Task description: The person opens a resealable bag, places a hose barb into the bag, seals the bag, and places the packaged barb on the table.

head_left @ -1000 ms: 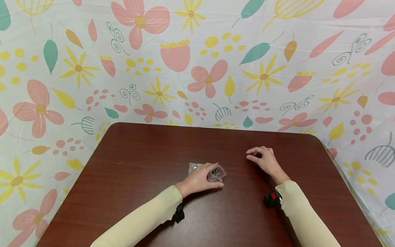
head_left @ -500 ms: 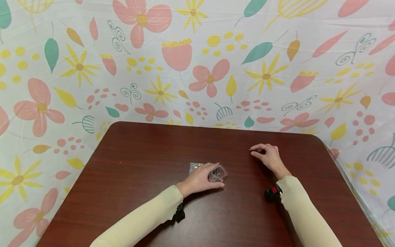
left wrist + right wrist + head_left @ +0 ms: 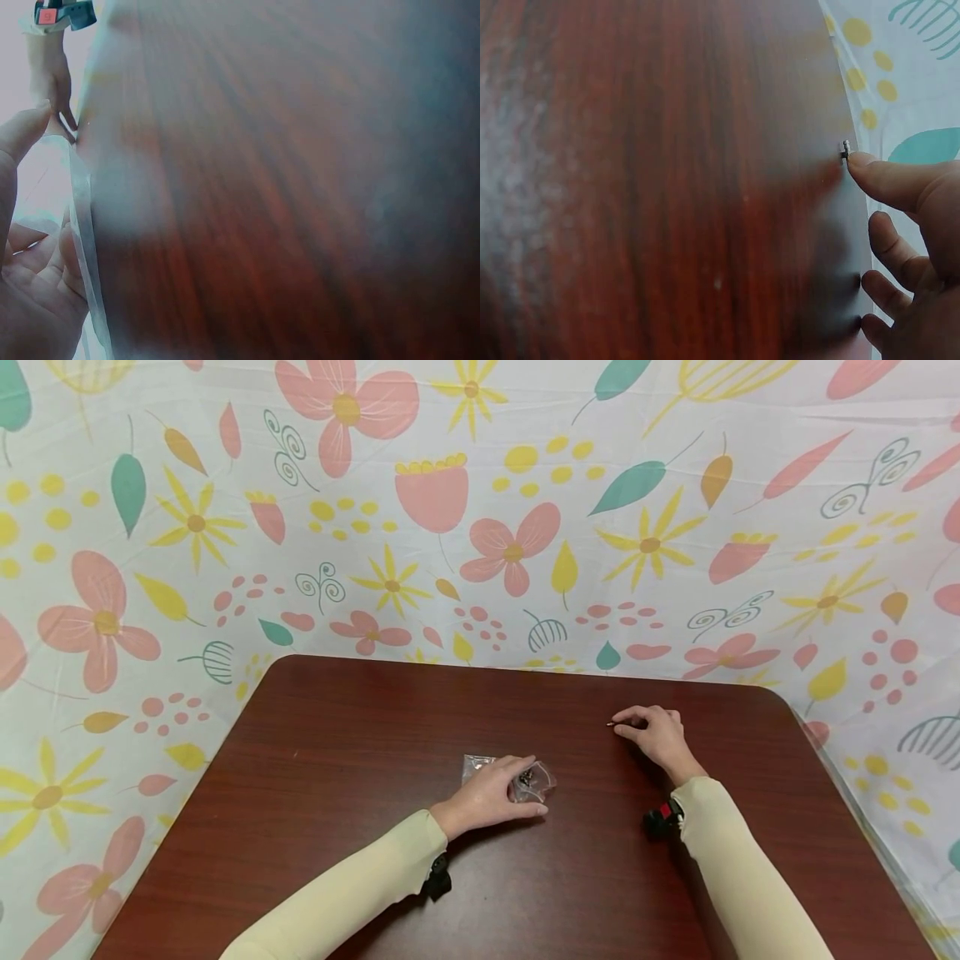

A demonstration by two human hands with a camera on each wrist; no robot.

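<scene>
In the head view my left hand [image 3: 491,792] lies around a clear plastic bag [image 3: 545,785], thumb on the near side and fingers on the far side. Small dark metal pieces [image 3: 527,777] show inside its open end. The left wrist view shows the bag's translucent wall [image 3: 84,225] between thumb and fingers. Farther right, my right hand [image 3: 660,742] pinches a tiny metal piece [image 3: 845,150] at the tips of thumb and index finger. It looks like a small screw, though its exact kind is too small to tell. The other right fingers are loosely bent.
A brown wood-grain table [image 3: 360,718] lies under both hands. Behind it hangs a white cloth [image 3: 495,468] with flowers and leaves printed on it. Each wrist carries a black camera mount [image 3: 662,820].
My right hand has shifted slightly to the right and away, and the tiny metal piece now sticks out more plainly from its fingertips. The left hand keeps its hold on the bag.
</scene>
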